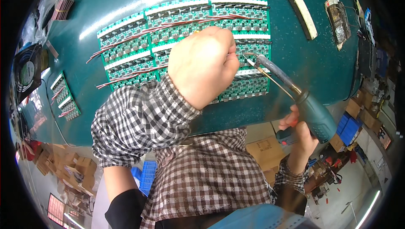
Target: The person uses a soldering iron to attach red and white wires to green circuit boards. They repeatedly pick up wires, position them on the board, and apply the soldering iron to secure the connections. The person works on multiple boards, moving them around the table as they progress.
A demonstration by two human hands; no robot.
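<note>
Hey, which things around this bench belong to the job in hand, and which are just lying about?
Apparently in the job:
green soldering gun, in the right hand
circuit boards, under the left hand
red-and-white wires across the boards

Seemingly lying about:
black fan
curved strip
cardboard box
blue bins
</note>
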